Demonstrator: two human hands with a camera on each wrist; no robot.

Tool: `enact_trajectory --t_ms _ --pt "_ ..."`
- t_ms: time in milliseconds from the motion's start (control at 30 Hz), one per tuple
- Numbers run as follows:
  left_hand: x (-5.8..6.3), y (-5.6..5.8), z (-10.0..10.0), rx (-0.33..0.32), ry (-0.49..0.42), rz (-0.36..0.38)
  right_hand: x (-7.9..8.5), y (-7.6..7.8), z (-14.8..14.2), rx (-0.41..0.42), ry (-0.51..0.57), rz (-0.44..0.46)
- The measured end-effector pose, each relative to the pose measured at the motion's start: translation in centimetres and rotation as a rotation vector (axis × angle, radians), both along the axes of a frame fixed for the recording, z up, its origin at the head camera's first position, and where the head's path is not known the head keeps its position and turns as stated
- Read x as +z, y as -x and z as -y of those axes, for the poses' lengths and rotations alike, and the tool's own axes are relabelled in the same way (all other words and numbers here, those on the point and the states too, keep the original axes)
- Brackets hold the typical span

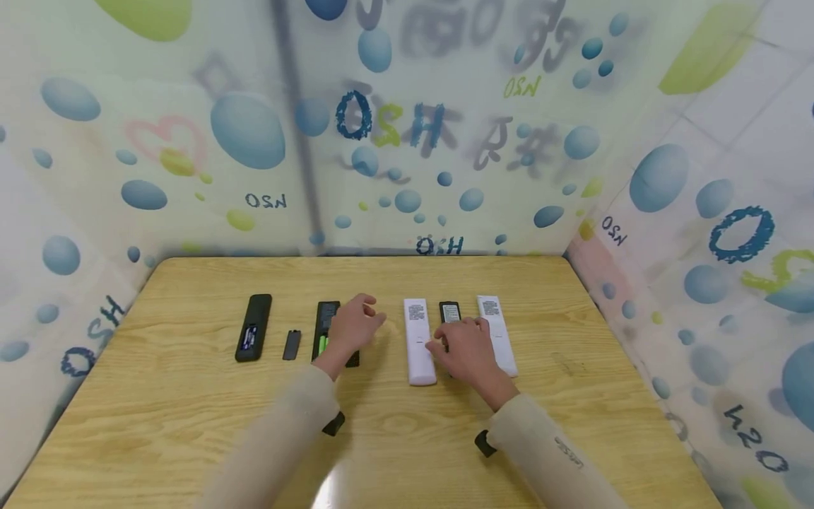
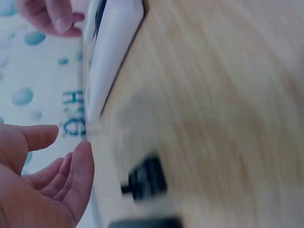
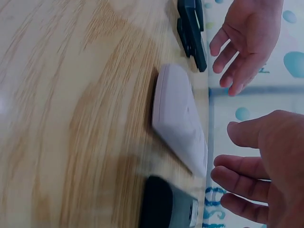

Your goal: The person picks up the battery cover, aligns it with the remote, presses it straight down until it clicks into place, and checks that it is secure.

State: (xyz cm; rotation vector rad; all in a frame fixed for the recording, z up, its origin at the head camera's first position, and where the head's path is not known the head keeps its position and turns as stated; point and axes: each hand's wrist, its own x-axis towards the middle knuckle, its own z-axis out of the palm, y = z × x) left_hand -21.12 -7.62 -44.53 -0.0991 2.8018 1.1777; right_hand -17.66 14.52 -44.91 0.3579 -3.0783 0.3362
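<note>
My left hand hovers over a black remote control lying face down, partly hidden by it. Green batteries show in that remote's compartment, and a dark cover piece lies to its right. In the left wrist view the left fingers are loosely bent, with nothing held. My right hand is above a smaller black remote between a left white remote and a right white remote. Relaxed and apart, the right fingers hold nothing in the right wrist view.
Further left on the wooden table lie another black remote and a loose battery cover. A patterned wall rises behind the table's far edge, with more wall at both sides.
</note>
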Motion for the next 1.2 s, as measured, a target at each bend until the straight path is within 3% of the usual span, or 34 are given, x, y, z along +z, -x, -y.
enact_trajectory --t_ms 233,500,1200 --pt "0.8 0.4 4.6 -0.014 0.059 -0.009 0.2 0.2 2.3 0.078 -0.031 0.019" --pt "0.7 0.2 7.9 -0.013 0.098 0.017 0.4 0.2 5.1 0.177 -0.082 -0.005" --pt "-0.1 -1.1 10.3 0.021 0.058 0.1 -0.6 0.8 9.8 0.263 -0.077 0.083"
